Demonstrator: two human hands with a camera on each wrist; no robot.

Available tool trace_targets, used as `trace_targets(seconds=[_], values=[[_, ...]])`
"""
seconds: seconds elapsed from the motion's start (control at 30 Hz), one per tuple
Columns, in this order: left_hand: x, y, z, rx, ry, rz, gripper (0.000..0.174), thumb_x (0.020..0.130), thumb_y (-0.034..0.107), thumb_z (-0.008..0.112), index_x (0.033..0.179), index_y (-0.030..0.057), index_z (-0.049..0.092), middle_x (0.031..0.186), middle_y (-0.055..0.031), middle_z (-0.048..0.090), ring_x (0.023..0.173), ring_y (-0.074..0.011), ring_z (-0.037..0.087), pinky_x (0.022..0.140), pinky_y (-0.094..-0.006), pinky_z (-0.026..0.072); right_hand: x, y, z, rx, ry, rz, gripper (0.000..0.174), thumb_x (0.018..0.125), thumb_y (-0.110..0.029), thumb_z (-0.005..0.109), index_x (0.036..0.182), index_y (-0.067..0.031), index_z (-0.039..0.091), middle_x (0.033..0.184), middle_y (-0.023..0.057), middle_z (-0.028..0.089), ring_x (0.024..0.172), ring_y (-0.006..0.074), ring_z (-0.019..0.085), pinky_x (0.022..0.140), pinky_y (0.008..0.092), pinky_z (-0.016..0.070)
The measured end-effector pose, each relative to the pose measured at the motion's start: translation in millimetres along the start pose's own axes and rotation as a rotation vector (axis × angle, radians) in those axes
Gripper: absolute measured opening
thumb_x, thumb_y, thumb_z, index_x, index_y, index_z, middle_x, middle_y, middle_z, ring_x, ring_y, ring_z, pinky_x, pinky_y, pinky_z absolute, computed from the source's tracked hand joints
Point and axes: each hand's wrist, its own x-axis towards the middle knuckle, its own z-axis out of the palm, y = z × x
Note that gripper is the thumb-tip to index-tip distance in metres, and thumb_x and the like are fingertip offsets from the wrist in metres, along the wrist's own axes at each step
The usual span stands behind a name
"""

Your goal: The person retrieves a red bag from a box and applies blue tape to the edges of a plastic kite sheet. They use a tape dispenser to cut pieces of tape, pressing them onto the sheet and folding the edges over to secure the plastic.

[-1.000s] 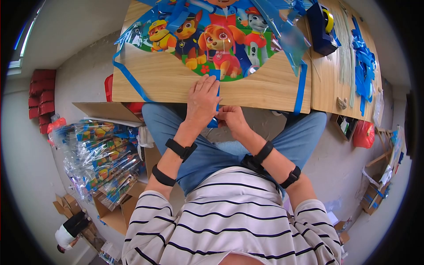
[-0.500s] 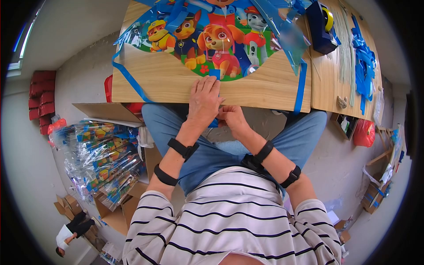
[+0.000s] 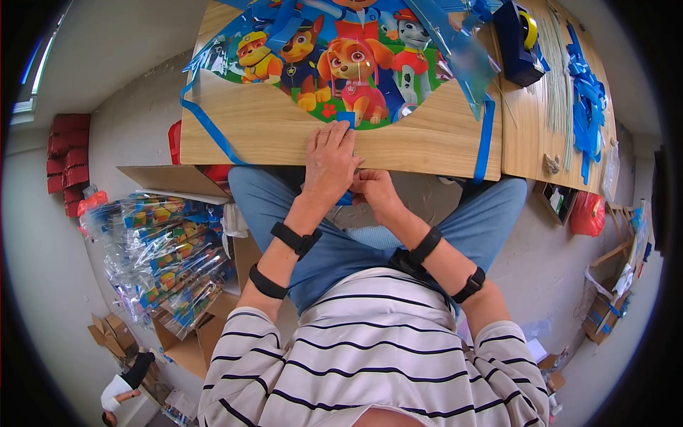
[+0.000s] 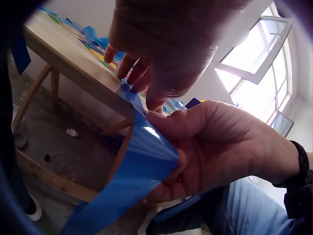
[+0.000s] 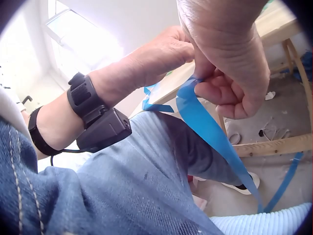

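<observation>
Nearest are the person's striped shirt (image 3: 370, 334) and blue jeans (image 3: 260, 206), with black straps (image 3: 292, 240) around both forearms. Between the knees, at the table's near edge, the right hand (image 3: 375, 191) pinches a wide blue ribbon (image 4: 134, 171) between thumb and curled fingers; a length of it hangs below the grip. Just beside it, the left hand (image 3: 331, 162) lies over the same ribbon on the table (image 3: 263, 135), fingers extended and close together, hiding much of the strip from the head view. The ribbon's far end shows past the fingertips, on the lower edge of a printed cartoon sheet (image 3: 359, 67). Clear and blue film (image 3: 469, 64) covers the sheet's right side. Two more blue strips run over the table edge, one to the left (image 3: 213, 129) and one to the right (image 3: 486, 142) of the hands, both well apart from them.

Further right are a tape dispenser (image 3: 514, 57) with a yellow roll, a row of thin sticks (image 3: 556, 78) and a heap of blue ribbons (image 3: 589, 107). On the floor are a red bag (image 3: 587, 215), a pile of wrapped packages (image 3: 163, 249) and an opened cardboard box (image 3: 178, 349). Farther off are stacked red boxes (image 3: 67, 156), another person (image 3: 121, 388) and a window (image 4: 259, 73).
</observation>
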Motion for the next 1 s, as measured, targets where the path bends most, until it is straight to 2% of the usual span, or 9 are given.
trace_targets(seconds=[0.3,0.4,0.5,0.6,0.67,0.7,0.77,0.87,1.0], values=[[0.0,1.5,0.7,0.030,-0.010,-0.012,0.057,0.079,0.021,0.079,0.127,-0.0023,0.059,0.136,-0.0143,0.055,0.132,-0.0321,0.049,0.111,-0.0546,0.0357,0.2,0.5,-2.3,-0.081,-0.003,0.003,0.011,0.089,-0.008,0.069,0.083,0.0010,0.071,0.070,0.0076,0.068,0.060,0.0145,0.064,0.056,0.0296,0.0511],[0.3,4.4,-2.8,0.045,-0.021,-0.039,0.054,0.080,0.021,0.078,0.126,-0.0010,0.062,0.136,-0.0136,0.056,0.131,-0.0321,0.050,0.112,-0.0527,0.0345,-13.1,-19.1,-12.3,-0.803,0.012,-0.051,0.015,0.086,-0.013,0.073,0.086,0.0014,0.072,0.071,0.0098,0.069,0.064,0.0147,0.066,0.062,0.0321,0.0525],[0.1,7.0,-3.1,0.066,-0.047,-0.055,0.054,0.082,0.023,0.076,0.128,0.0006,0.060,0.138,-0.0122,0.055,0.133,-0.0316,0.048,0.112,-0.0560,0.0337,-37.7,-49.1,-35.4,-1.137,-0.040,-0.302,0.020,0.084,-0.017,0.074,0.091,0.0018,0.072,0.072,0.0116,0.070,0.068,0.0146,0.068,0.067,0.0334,0.0530],[0.7,4.4,2.5,0.080,-0.066,-0.048,0.055,0.083,0.024,0.075,0.130,0.0020,0.059,0.140,-0.0114,0.053,0.136,-0.0311,0.046,0.113,-0.0579,0.0328,-50.1,-119.3,-76.4,-0.682,0.139,-0.258,0.021,0.086,-0.016,0.072,0.093,0.0030,0.072,0.071,0.0102,0.069,0.068,0.0141,0.068,0.065,0.0323,0.0523],[-1.2,2.3,5.3,0.078,-0.069,-0.048,0.056,0.082,0.023,0.077,0.130,0.0022,0.060,0.141,-0.0115,0.053,0.136,-0.0310,0.045,0.114,-0.0568,0.0320,-22.3,-146.7,-145.6,-0.513,0.373,-0.547,0.019,0.087,-0.012,0.071,0.098,0.0030,0.072,0.076,0.0079,0.069,0.065,0.0135,0.066,0.060,0.0293,0.0505],[0.0,3.3,5.7,0.073,-0.067,-0.038,0.056,0.081,0.023,0.077,0.130,0.0020,0.060,0.141,-0.0116,0.053,0.136,-0.0312,0.045,0.114,-0.0565,0.0319,-26.5,-174.2,-161.2,-0.337,0.589,-0.608,0.021,0.086,-0.011,0.072,0.101,0.0037,0.070,0.077,0.0075,0.068,0.062,0.0145,0.065,0.058,0.0295,0.0505],[-1.0,3.7,2.9,0.083,-0.072,-0.044,0.057,0.080,0.022,0.078,0.130,0.0016,0.060,0.141,-0.0119,0.053,0.136,-0.0315,0.045,0.114,-0.0559,0.0318,-18.0,-223.2,-212.5,-0.244,0.871,-0.643,0.026,0.086,-0.011,0.072,0.107,0.0044,0.067,0.079,0.0077,0.067,0.062,0.0149,0.065,0.057,0.0304,0.0519],[-0.5,5.4,1.0,0.078,-0.079,-0.049,0.057,0.079,0.021,0.079,0.129,0.0001,0.061,0.140,-0.0123,0.054,0.135,-0.0320,0.045,0.114,-0.0553,0.0316,-16.7,-274.8,-262.2,-0.037,0.893,-0.664,0.040,0.090,-0.011,0.069,0.125,0.0042,0.055,0.096,0.0144,0.067,0.071,0.0213,0.071,0.061,0.0335,0.0593],[1.3,6.1,-1.4,0.049,-0.086,-0.036,0.056,0.079,0.020,0.079,0.128,-0.0020,0.061,0.140,-0.0132,0.054,0.134,-0.0325,0.046,0.114,-0.0537,0.0319,-14.6,-317.0,-275.2,-0.009,0.772,-0.477,0.038,0.091,-0.009,0.066,0.124,0.0040,0.052,0.110,0.0202,0.061,0.074,0.0296,0.071,0.067,0.0429,0.0617]])
